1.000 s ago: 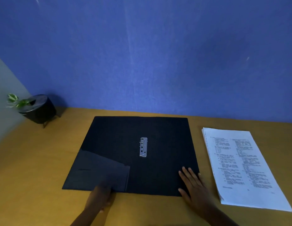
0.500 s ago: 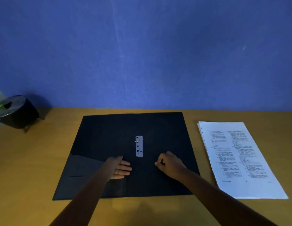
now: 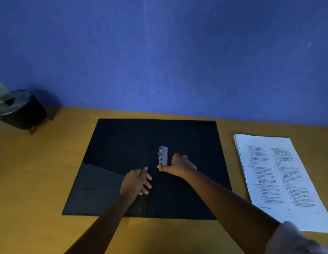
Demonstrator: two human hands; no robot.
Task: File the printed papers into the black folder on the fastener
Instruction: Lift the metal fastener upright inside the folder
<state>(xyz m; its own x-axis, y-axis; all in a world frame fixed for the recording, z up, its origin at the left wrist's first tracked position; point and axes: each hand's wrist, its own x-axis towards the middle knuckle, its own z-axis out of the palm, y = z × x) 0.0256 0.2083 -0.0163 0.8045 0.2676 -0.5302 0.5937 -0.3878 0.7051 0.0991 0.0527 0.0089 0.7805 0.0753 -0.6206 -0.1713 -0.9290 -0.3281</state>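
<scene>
The black folder [image 3: 122, 143] lies open and flat on the wooden desk, with a pocket flap on its left inner half. Its silver metal fastener [image 3: 163, 156] sits upright along the centre fold. My right hand [image 3: 179, 165] rests on the folder just right of the fastener, fingers curled, thumb tip touching the fastener's near end. My left hand [image 3: 136, 180] lies flat on the folder below and left of the fastener, fingers together and nothing in it. The stack of printed papers [image 3: 280, 178] lies on the desk to the right of the folder, untouched.
A black round pot [image 3: 22, 110] with a green plant stands on short legs at the desk's far left. A blue wall runs behind the desk [image 3: 40, 171]. A pale sleeve [image 3: 295, 239] shows at the bottom right.
Both hands moved from the folder's near edge up towards its middle. The right hand went on to the fastener's near end, and the left hand stayed beside the centre fold.
</scene>
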